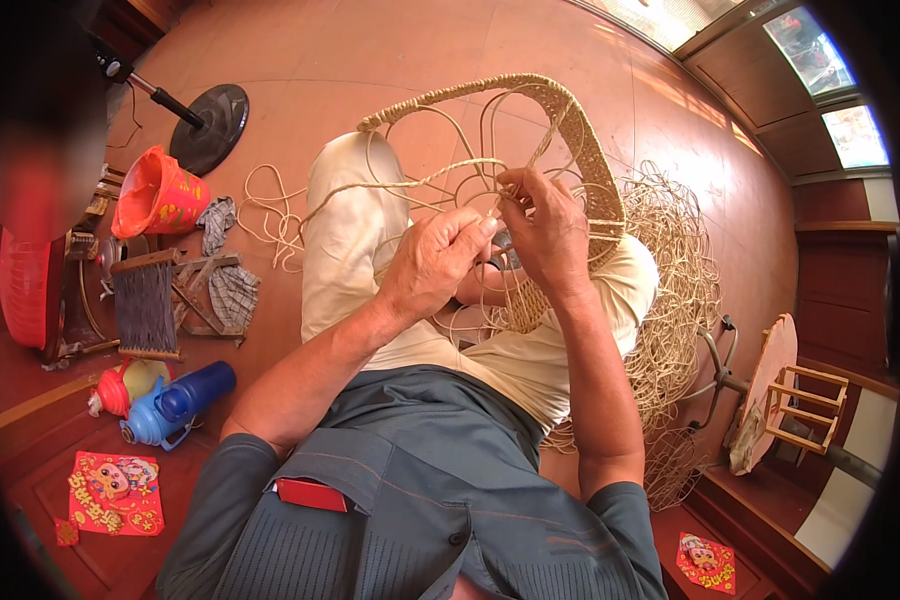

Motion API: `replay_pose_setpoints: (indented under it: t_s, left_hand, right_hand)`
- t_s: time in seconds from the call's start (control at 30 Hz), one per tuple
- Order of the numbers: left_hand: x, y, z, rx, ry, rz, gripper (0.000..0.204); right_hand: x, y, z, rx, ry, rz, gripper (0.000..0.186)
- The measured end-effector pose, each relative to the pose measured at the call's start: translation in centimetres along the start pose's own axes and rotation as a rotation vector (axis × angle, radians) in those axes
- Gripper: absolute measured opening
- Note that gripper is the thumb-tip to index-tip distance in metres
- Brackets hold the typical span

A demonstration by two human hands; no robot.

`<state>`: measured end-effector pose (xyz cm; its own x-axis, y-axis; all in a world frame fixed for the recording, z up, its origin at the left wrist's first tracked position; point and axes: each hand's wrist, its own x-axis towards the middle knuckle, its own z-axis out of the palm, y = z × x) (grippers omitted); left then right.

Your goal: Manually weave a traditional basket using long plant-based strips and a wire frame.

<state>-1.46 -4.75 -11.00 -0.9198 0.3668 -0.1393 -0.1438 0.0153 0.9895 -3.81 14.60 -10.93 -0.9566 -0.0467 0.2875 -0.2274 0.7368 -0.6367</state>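
Your left hand (425, 262) and right hand (552, 228), each grip closed to a fingertip pinch, hold tan cord (395, 185) near a curved woven rim (588, 140).

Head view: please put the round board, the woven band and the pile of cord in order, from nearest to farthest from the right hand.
1. Woven band: nearest, curving beyond and to the right of the right hand.
2. Pile of cord: lower, further out to the right.
3. Round board: farthest, at far right, past the pile.
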Motion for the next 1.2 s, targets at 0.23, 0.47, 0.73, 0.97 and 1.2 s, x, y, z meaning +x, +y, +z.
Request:
replay_pose_setpoints:
  t_s: [0.23,0.47,0.73,0.97,1.2]
  left_hand:
    - [-0.9,0.0,0.4,-0.369,0.04,-0.174,0.043]
    - [0.2,-1.2,3.9,-0.321,0.099,-0.198,0.056]
    - [2.5,-2.9,5.6,-0.777,0.109,-0.429,0.038]
    - [1.4,-2.2,6.9,-0.668,0.245,-0.313,0.033]
    - [2.5,-2.1,6.3,-0.956,0.235,-0.411,0.023]
  right_hand:
    - [1.3,-0.6,-2.1,0.039,-0.267,0.136,0.025]
    - [2.2,-0.5,-2.8,0.113,-0.353,0.169,0.022]
    - [2.5,-0.7,-3.3,0.295,-0.415,0.236,0.023]
    - [2.3,1.1,-2.8,0.252,-0.37,0.072,0.023]
    - [2.6,1.1,-3.2,0.264,-0.405,0.106,0.025]
